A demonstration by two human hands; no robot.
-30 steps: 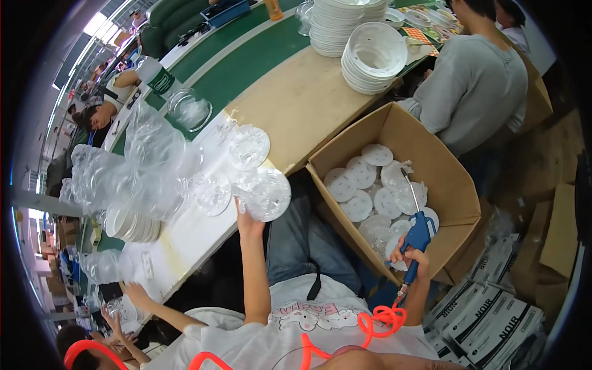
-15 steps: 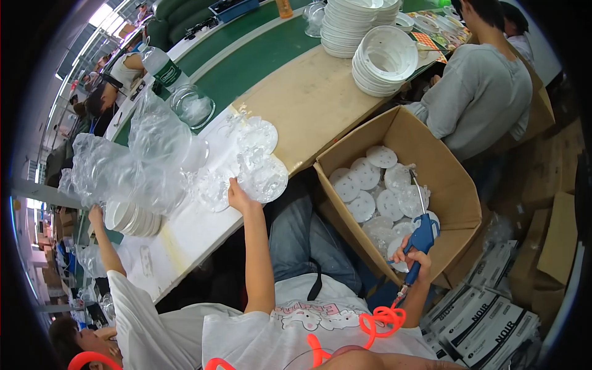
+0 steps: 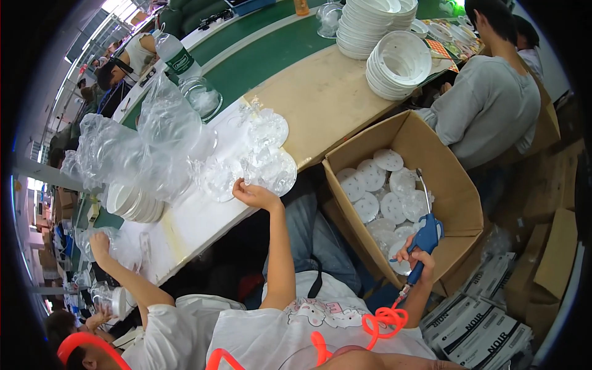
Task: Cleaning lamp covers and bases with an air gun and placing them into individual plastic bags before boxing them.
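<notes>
In my right hand (image 3: 414,259) is a blue air blow gun (image 3: 425,234) with a thin metal nozzle, held over the near side of a cardboard box (image 3: 456,209). An orange coiled hose (image 3: 386,319) runs from its handle. My left hand (image 3: 256,195) is at the table's near edge, fingers loosely parted beside a clear plastic disc (image 3: 280,172). More such discs (image 3: 221,180), some with crumpled clear film, lie around it on the white board. Inside the box are several round white, translucent discs (image 3: 391,207) with small holes.
Clear plastic bags (image 3: 166,123) and a stack of white tubs (image 3: 134,202) stand left. White tub stacks (image 3: 398,65) are at the back. A person in grey (image 3: 487,111) sits right; another's hand (image 3: 100,245) reaches in left. Printed packages (image 3: 481,333) lie lower right.
My left hand has shifted slightly and its fingers have loosened at the disc's edge. The neighbour's hand at left has moved down from the tub stack. The blow gun stays over the box.
</notes>
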